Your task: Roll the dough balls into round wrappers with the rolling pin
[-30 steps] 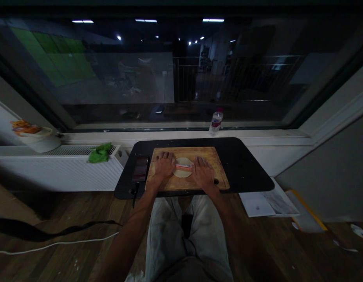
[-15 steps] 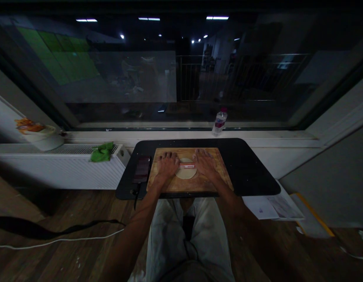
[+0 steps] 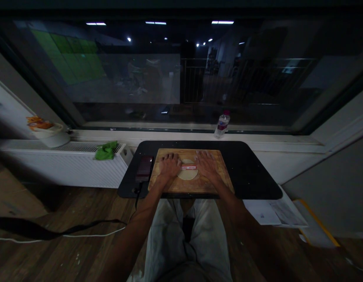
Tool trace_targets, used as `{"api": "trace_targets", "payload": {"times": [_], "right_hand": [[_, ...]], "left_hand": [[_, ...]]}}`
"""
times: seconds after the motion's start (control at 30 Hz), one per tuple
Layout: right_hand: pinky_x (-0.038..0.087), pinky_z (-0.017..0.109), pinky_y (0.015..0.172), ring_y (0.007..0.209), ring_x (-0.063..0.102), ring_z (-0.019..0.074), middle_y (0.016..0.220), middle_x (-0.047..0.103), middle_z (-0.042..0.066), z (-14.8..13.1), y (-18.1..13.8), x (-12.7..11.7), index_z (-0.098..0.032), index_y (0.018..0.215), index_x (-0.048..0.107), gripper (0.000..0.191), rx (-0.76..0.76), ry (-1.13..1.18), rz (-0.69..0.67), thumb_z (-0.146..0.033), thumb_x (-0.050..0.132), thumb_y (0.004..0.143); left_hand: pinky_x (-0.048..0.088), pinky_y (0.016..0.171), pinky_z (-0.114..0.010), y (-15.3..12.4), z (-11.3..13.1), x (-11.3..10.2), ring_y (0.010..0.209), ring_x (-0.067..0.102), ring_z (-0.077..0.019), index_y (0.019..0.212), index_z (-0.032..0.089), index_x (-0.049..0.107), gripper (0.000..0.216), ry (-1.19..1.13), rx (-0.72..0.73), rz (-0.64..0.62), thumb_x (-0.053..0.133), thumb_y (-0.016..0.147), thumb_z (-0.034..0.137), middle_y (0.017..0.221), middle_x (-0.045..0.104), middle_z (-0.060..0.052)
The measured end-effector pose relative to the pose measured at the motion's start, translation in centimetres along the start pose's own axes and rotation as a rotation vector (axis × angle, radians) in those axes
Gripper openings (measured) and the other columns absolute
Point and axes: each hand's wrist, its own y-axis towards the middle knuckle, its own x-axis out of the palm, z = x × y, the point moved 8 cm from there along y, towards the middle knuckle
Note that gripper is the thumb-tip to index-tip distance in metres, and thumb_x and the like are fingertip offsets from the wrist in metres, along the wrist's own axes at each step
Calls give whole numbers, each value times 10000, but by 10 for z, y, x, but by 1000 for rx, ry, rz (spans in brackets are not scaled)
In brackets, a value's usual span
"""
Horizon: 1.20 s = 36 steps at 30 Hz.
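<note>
A round of pale, flattened dough [image 3: 187, 176] lies on a wooden board [image 3: 195, 188]. Across its middle runs a thin rod with a red and white label [image 3: 188, 167], apparently a rolling pin, its ends hidden beneath my hands. My left hand [image 3: 170, 165] rests palm down over the left end, fingers extended forward. Over the right end lies my right hand [image 3: 206, 163], flat with its fingers spread. Neither hand is wrapped round the rod.
The board sits on a small black table [image 3: 251, 176]. A dark red device [image 3: 144, 168] with a cable lies left of the board. On the windowsill stands a water bottle [image 3: 221, 124]. A green cloth [image 3: 106, 150] and a white pot [image 3: 53, 136] are on the radiator [image 3: 90, 168].
The view has shifted slightly. The label on the rod looks a little turned, while both hands stay flat over its ends with little movement relative to the board.
</note>
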Motion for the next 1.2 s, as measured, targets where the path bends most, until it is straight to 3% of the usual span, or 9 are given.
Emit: {"api": "trace_targets", "payload": {"times": [0.27, 0.6, 0.77, 0.97, 1.2], "right_hand": [[327, 505, 1348, 1621, 504, 333, 1731, 581, 170, 1, -14, -1, -128, 1747, 491, 628, -5, 30, 93, -328, 357, 1168], [336, 423, 1339, 1567, 567, 303, 1688, 624, 185, -3, -30, -5, -120, 1691, 570, 578, -1, 59, 104, -311, 399, 1172], [343, 459, 1331, 1529, 599, 321, 1646, 662, 190, -7, -41, -10, -118, 1594, 676, 555, -11, 64, 164, -280, 378, 1155], [325, 480, 1339, 1508, 610, 314, 1633, 680, 165, -9, -56, -12, -145, 1553, 714, 542, -22, 47, 216, -271, 370, 1153], [320, 505, 1344, 1535, 592, 330, 1603, 694, 207, -10, -71, -9, -96, 1568, 690, 544, -52, 24, 280, -276, 369, 1168]], "left_hand": [[486, 1119, -500, -7, 1, 4, 1385, 622, -356, 1455, 205, 690, 413, -8, 15, 20, 430, 1165, 343, 1521, 705, -167], [483, 1091, -492, -26, 3, 0, 1371, 644, -335, 1407, 237, 708, 396, -32, 47, 50, 397, 1182, 337, 1492, 734, -127], [465, 1131, -480, -35, 4, 2, 1343, 676, -317, 1375, 226, 726, 404, -38, 57, 76, 388, 1187, 342, 1466, 760, -133], [453, 1177, -533, -48, 4, 5, 1427, 652, -350, 1494, 179, 694, 490, -51, 77, 100, 360, 1185, 363, 1539, 736, -173], [436, 1225, -563, -61, 4, 9, 1494, 627, -357, 1578, 182, 662, 524, -81, 81, 142, 385, 1173, 366, 1584, 718, -175]]}}
